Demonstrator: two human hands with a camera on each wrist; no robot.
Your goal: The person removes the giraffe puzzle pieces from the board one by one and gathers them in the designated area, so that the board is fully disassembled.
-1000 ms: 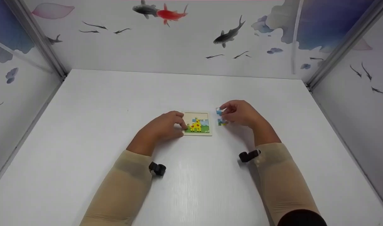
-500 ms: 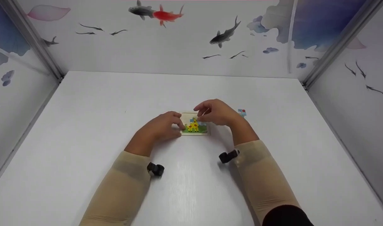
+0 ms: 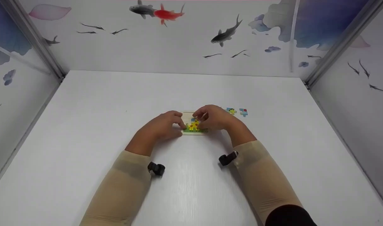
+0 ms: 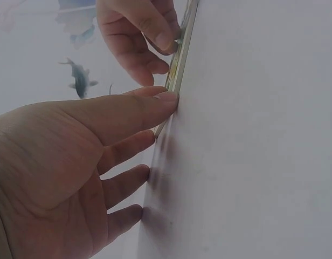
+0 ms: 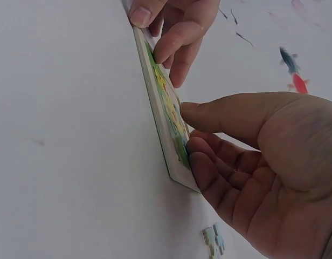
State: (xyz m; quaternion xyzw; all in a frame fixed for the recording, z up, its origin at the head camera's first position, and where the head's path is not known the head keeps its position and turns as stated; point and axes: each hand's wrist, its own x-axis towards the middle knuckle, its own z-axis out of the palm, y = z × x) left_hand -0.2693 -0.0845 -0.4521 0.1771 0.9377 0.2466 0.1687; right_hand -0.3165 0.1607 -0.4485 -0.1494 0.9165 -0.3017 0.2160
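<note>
On the white table lies a square wooden jigsaw board [image 3: 195, 134] with a giraffe picture partly filled in; its upper left shows bare wood. My left hand [image 3: 164, 127] holds the board by its left side, thumb at the near corner and a fingertip on the picture. Over the board's right half is my right hand [image 3: 215, 117]. In the right wrist view, its thumb and fingers close in at the board's surface around a small bluish puzzle piece [image 5: 181, 111], mostly hidden by the fingers.
Two loose puzzle pieces, one with yellow [image 3: 231, 111] and one with a red dot [image 3: 243, 112], lie right of the board, beyond the right hand. Printed white walls [image 3: 179, 47] enclose the table's back and sides.
My right hand has moved left from the loose pieces onto the board, then slightly lower. Loose pieces it covered now show behind it. The left hand stays at the board.
</note>
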